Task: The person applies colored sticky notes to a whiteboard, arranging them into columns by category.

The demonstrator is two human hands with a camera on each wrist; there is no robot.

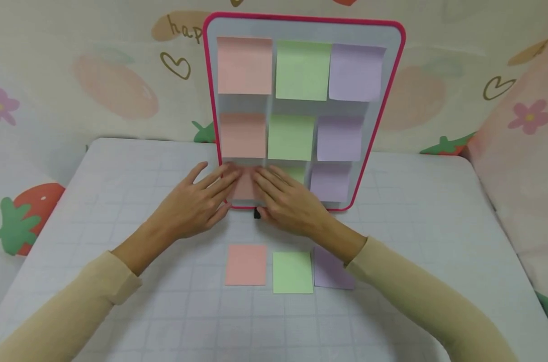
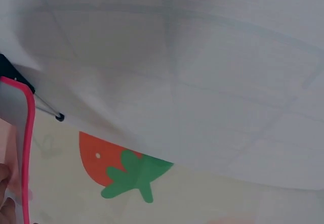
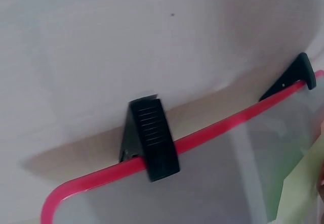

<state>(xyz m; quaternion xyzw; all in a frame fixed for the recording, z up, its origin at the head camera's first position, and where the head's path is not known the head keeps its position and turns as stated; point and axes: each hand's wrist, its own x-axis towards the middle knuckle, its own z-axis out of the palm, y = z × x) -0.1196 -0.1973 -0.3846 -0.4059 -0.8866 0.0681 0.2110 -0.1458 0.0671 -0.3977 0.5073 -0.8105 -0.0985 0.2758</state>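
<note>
A pink-rimmed whiteboard (image 1: pixel 301 29) stands upright at the back of the table, bearing rows of pink, green and purple sticky notes. Both hands are at its lower left, on the bottom pink sticky note (image 1: pixel 245 186). Fingers of the left hand (image 1: pixel 199 201) lie extended on the note's left side. From the other side, the right hand (image 1: pixel 287 201) rests straight fingers on its right edge, partly covering the green note (image 1: pixel 296 174) beside it. The bottom purple note (image 1: pixel 330 182) is farther right. In the left wrist view, fingertips (image 2: pixel 4 176) touch the pink note.
Before the board, a pink note (image 1: pixel 246 265), a green note (image 1: pixel 293 273) and a purple note (image 1: pixel 330 271) lie on the grid-patterned table (image 1: pixel 188 311); the right forearm overlaps the purple one. Black supports (image 3: pixel 157 138) grip the board's lower edge. A printed curtain (image 1: pixel 115 30) hangs behind.
</note>
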